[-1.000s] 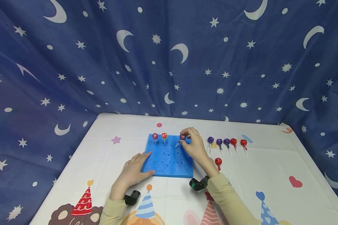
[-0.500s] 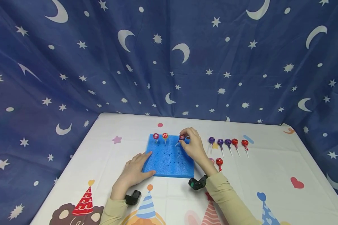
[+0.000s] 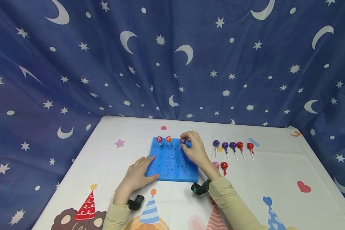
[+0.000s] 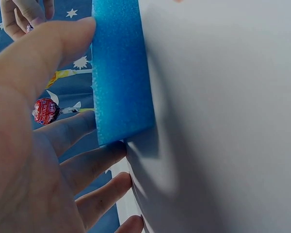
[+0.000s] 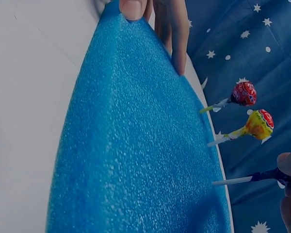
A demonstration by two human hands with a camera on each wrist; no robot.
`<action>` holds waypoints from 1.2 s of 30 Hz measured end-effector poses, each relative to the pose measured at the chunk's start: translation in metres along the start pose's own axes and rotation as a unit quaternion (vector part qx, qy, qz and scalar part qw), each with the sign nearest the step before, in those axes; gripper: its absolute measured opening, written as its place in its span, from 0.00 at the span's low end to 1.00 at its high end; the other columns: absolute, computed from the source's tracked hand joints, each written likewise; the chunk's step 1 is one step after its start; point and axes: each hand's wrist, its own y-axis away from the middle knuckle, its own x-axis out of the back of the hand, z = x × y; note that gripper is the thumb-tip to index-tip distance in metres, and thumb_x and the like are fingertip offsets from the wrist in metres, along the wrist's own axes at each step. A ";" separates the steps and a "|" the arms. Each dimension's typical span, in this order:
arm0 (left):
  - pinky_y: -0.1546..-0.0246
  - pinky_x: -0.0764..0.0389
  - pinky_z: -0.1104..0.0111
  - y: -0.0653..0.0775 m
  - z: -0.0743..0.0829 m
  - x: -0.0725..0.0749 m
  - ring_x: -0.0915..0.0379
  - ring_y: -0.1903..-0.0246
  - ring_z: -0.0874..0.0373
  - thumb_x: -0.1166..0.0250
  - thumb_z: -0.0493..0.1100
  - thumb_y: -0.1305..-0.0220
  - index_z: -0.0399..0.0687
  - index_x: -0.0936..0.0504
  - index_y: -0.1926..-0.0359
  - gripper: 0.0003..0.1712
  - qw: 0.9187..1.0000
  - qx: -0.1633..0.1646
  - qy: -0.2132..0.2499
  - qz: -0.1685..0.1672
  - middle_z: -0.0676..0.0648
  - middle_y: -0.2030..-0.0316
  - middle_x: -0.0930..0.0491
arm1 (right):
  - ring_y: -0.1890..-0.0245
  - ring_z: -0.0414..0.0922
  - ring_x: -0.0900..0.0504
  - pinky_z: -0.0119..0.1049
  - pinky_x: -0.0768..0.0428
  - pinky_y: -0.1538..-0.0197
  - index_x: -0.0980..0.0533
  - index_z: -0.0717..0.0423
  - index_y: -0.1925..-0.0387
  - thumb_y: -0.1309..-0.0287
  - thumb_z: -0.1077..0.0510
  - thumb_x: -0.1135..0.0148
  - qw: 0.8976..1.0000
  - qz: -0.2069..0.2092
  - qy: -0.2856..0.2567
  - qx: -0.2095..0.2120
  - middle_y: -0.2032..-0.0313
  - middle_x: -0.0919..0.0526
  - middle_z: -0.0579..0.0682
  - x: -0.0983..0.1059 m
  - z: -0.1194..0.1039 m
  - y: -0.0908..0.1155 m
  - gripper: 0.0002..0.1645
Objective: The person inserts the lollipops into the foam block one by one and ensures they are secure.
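A blue foam board dotted with small holes lies on the table. My left hand rests at its left edge with fingers spread, the thumb touching the front corner. Over the back right part of the board, my right hand pinches a dark-wrapped lollipop by its head, stick slanting down toward the foam. Whether the stick tip has entered a hole I cannot tell. Two lollipops stand in the board's back row: a red one at the left and a yellow-and-red one beside it.
Right of the board lies a row of several lollipops, purple ones and red ones. Nearer, a pink lollipop and another red lollipop lie beside the right forearm. A starry blue curtain hangs behind the white table.
My right hand has shifted slightly left over the board with the lollipop, whose stick is now more upright. The left hand has stayed on the board's edge.
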 end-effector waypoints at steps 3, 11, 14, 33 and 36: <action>0.36 0.44 0.36 0.000 0.000 -0.001 0.47 0.30 0.36 0.34 0.58 0.43 0.49 0.39 0.28 0.45 1.000 -0.001 0.002 -0.001 0.40 0.30 0.37 | 0.53 0.48 0.25 0.44 0.21 0.48 0.24 0.55 0.57 0.49 0.69 0.33 1.000 0.000 -0.001 -0.002 0.59 0.20 0.51 -0.001 -0.001 0.001 0.17; 0.36 0.43 0.36 -0.001 0.000 0.000 0.46 0.30 0.36 0.33 0.58 0.43 0.49 0.38 0.29 0.45 1.000 0.002 -0.001 -0.001 0.40 0.30 0.37 | 0.53 0.47 0.25 0.45 0.21 0.48 0.24 0.55 0.56 0.48 0.67 0.33 1.000 -0.007 -0.002 0.002 0.58 0.20 0.51 -0.002 -0.007 0.002 0.16; 0.37 0.43 0.36 0.000 0.001 0.000 0.46 0.30 0.36 0.33 0.58 0.43 0.49 0.38 0.29 0.45 1.000 0.003 -0.001 -0.001 0.39 0.30 0.37 | 0.53 0.47 0.25 0.45 0.21 0.48 0.24 0.54 0.56 0.47 0.67 0.33 1.000 -0.012 -0.001 -0.001 0.58 0.20 0.51 -0.004 -0.008 0.002 0.16; 0.36 0.43 0.36 0.001 0.002 0.001 0.46 0.30 0.36 0.33 0.57 0.43 0.48 0.38 0.29 0.45 1.000 0.002 0.001 0.001 0.39 0.31 0.36 | 0.54 0.46 0.25 0.43 0.23 0.50 0.23 0.51 0.56 0.46 0.65 0.34 0.999 -0.027 0.010 -0.026 0.57 0.20 0.48 -0.010 -0.005 0.007 0.15; 0.37 0.43 0.36 0.000 0.001 0.001 0.46 0.30 0.36 0.33 0.58 0.43 0.48 0.38 0.29 0.45 1.000 0.000 0.000 0.002 0.39 0.31 0.36 | 0.54 0.46 0.24 0.42 0.23 0.51 0.23 0.51 0.56 0.46 0.65 0.34 0.999 -0.025 0.008 -0.022 0.57 0.20 0.48 -0.011 -0.003 0.007 0.15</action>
